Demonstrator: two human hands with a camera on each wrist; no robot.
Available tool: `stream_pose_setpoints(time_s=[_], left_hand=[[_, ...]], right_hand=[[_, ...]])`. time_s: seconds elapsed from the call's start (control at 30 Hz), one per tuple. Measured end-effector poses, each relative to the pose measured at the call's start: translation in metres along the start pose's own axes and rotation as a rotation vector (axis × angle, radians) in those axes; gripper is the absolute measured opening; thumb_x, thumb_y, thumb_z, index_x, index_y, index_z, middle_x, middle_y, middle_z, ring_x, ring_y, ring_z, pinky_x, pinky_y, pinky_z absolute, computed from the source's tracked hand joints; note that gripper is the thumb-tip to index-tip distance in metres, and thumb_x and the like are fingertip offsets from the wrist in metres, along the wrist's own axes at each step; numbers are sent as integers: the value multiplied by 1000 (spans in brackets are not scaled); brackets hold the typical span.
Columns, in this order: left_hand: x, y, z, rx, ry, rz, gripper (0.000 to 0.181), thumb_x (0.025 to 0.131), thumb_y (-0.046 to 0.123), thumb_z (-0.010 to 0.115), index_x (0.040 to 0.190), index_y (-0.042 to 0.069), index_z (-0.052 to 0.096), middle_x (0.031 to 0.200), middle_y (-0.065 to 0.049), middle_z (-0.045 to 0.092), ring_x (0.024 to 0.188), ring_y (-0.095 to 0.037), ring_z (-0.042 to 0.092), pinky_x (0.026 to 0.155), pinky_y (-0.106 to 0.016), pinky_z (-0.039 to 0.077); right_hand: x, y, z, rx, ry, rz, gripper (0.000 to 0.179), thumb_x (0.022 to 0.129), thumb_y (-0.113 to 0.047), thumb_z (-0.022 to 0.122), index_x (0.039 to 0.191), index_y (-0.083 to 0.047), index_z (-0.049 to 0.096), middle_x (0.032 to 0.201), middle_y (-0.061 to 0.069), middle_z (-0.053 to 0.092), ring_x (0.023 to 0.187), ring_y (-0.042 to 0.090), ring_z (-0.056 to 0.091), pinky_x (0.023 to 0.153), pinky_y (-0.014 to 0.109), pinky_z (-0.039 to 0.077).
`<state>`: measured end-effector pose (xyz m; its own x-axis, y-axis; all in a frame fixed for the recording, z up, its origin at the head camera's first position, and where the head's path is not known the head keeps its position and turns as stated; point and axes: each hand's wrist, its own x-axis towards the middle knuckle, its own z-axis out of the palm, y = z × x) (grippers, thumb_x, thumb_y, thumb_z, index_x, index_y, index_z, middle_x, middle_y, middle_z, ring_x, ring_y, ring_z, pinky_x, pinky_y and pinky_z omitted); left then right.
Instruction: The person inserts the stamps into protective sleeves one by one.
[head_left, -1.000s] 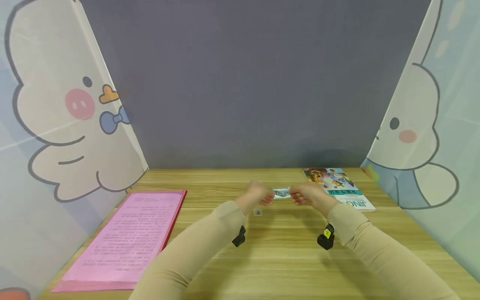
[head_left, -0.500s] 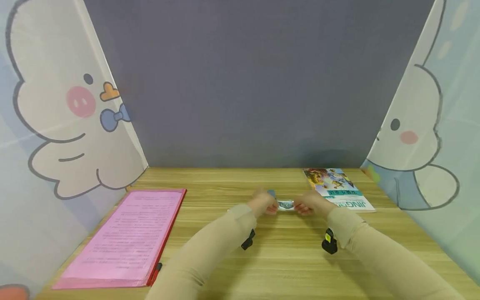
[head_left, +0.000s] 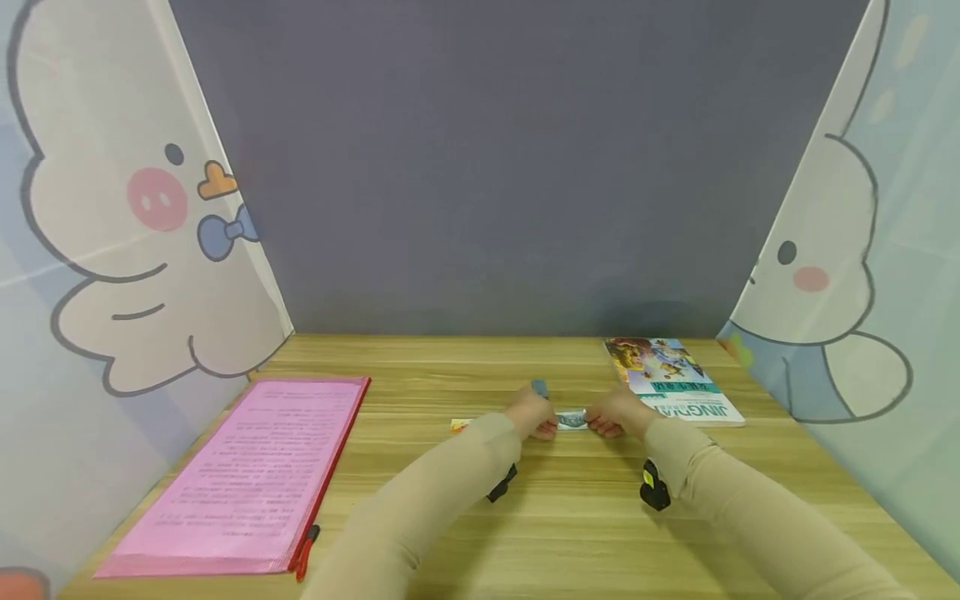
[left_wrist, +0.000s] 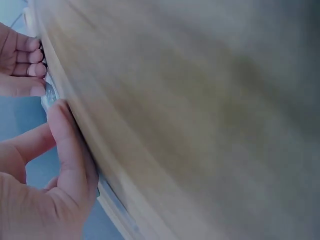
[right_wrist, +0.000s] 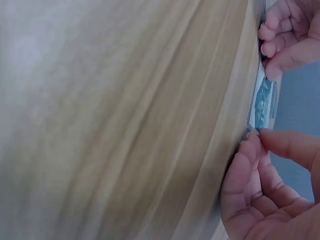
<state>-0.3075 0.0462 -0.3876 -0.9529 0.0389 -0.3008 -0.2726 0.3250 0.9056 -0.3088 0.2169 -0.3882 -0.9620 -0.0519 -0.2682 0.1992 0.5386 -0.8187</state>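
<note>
A small flat strip (head_left: 572,420), pale with a grey-teal print, spans the gap between my two hands, low over the wooden table. My left hand (head_left: 533,414) pinches its left end, and its fingers hide that part. At the opposite end, my right hand (head_left: 618,412) pinches the edge between thumb and fingertips. The right wrist view shows the strip's teal print (right_wrist: 263,102) close to the wood. A white and orange piece (head_left: 460,425) shows to the left of my left hand, partly hidden by the sleeve. Just behind the same hand lies a small blue-grey piece (head_left: 540,387).
A pink zip folder (head_left: 240,475) with printed sheets lies on the left, its red and black zip pull (head_left: 306,550) at the near corner. On the right lies a picture-covered book (head_left: 671,379). A grey panel (head_left: 480,167) and printed side panels enclose the table (head_left: 570,533).
Both hands have come down and nearer with the strip between them, the left also shifting right. The white and orange piece and the blue-grey piece have come into view around the left hand.
</note>
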Motion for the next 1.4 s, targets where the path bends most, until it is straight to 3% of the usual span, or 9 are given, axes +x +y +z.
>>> stream_pose_setpoints(time_s=[0.2,0.37,0.63,0.9,1.03,1.17,1.3,1.4], left_hand=[[5,0,2,14,-2,-1,4,82,-10,68,81,-7,65,69,-17,68,53,-18,64,60,-29,62],[9,0,2,23,18,-17,10,82,-11,68,91,-9,65,73,-20,69,55,-21,65,61,-31,62],[10,2,3,28,43,-37,15,82,-11,68,97,-11,64,70,-20,68,57,-24,68,61,-32,62],[12,-4,2,16,46,-26,45,82,-12,67,125,-13,53,71,-21,68,53,-22,66,59,-32,62],[6,-5,-3,-1,8,0,41,85,-10,65,124,-11,53,79,-23,70,61,-25,69,62,-32,62],[-3,-2,-9,-13,-36,7,28,88,-10,61,116,-13,57,87,-24,69,76,-30,72,69,-32,63],[-9,6,-14,-28,-59,-1,27,89,-11,59,115,-16,58,89,-24,67,86,-35,72,76,-34,62],[-12,12,-21,-8,-71,17,25,91,-8,57,115,-17,58,89,-24,66,91,-37,70,80,-35,61]], right_hand=[[3,3,0,9,3,7,13,83,-8,69,82,4,72,58,-4,64,50,5,57,51,20,53],[2,2,2,-5,29,6,11,81,-8,72,73,0,71,55,-4,61,47,5,55,48,19,52],[3,-1,3,-63,56,6,12,81,-10,73,74,0,70,57,-2,60,47,5,53,48,18,52],[5,1,7,-79,60,23,15,80,-11,75,69,-3,69,56,-3,60,46,5,53,47,18,51],[5,2,8,-50,49,14,14,82,-11,75,74,-1,70,58,-2,61,47,5,54,48,18,51],[5,3,1,55,-68,-9,17,88,-10,68,91,7,70,62,-2,64,53,5,57,53,18,53],[2,1,-13,155,-156,-1,28,94,-10,58,108,14,62,68,-2,65,57,5,59,59,18,55],[-1,-4,-22,172,-150,-2,29,96,-11,56,113,13,59,70,-2,65,57,4,59,60,18,55]])
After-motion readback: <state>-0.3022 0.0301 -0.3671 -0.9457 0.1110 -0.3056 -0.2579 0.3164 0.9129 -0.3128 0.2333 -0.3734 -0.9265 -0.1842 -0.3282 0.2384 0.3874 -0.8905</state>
